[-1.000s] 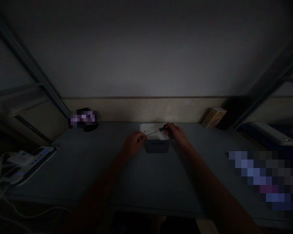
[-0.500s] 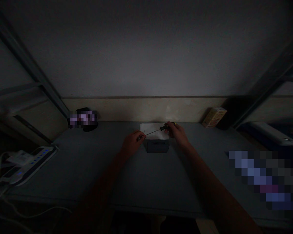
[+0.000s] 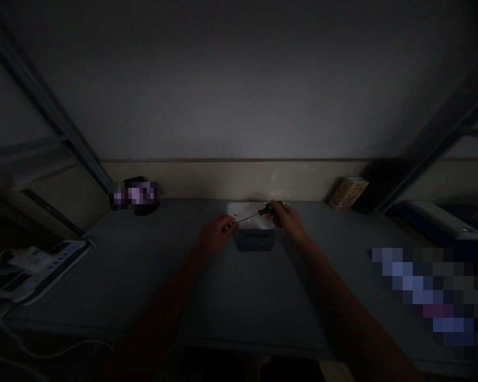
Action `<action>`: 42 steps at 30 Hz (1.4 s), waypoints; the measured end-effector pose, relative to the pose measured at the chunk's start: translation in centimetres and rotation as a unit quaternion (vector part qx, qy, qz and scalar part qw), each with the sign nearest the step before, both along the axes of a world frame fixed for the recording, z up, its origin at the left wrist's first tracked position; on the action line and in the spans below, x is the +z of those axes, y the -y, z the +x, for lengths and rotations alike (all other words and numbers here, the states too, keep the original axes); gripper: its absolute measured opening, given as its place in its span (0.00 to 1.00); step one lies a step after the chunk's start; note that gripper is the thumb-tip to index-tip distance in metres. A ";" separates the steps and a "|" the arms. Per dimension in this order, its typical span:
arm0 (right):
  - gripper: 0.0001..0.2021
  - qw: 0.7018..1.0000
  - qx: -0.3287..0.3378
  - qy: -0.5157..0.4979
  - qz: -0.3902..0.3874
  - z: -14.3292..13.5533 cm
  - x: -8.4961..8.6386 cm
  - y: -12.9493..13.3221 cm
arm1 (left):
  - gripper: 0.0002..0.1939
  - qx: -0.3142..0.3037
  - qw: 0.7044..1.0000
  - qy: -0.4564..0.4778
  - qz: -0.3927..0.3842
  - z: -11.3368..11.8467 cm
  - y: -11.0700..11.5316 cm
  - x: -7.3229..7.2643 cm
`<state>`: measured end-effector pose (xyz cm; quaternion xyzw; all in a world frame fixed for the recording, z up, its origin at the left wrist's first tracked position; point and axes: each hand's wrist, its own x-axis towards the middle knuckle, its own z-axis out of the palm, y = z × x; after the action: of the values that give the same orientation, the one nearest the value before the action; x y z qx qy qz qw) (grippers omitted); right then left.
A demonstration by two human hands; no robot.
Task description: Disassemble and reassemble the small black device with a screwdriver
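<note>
Presently, little has changed from where I stand. The screwdriver (image 3: 264,210) seems to have shifted only slightly toward the left edge of the worktop (image 3: 143,281); compared with half a second ago, the hand spacing is practically the same and neither grip has been released. In my judgement, the work remains at the same step.

Right hand (image 3: 287,220): grip closed around the screwdriver handle. The shaft slopes down toward the left edge, its tip at the left hand (image 3: 214,233).

Left hand: grip pinched on a small dark part (image 3: 225,227), too dim to identify. Contact between tip and part cannot be confirmed.

Location: both hands work midway between the left and right edges, nearer the far edge. The paper (image 3: 250,208) lies beyond the shaft, close to the far edge. The slotted case (image 3: 257,242) sits just beside the paper, on its near-edge side, touched by neither hand.
</note>
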<state>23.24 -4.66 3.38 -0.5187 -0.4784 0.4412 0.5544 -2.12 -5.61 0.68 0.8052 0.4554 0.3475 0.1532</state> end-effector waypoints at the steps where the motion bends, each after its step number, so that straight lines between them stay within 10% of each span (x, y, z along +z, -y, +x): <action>1: 0.26 1.000 -0.001 -0.002 -0.002 0.0 0.0 0.0 | 0.10 0.001 1.000 -0.003 0.001 0.0 0.0 0.0; 42: 0.24 0.998 0.001 -0.061 0.012 -0.9 0.7 0.7 | 0.11 -0.010 1.000 0.007 0.024 0.1 0.2 0.5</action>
<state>22.35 -5.35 4.12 -0.4840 -0.4495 0.4670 0.5879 -2.01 -5.84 1.15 0.8108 0.4375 0.3622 0.1411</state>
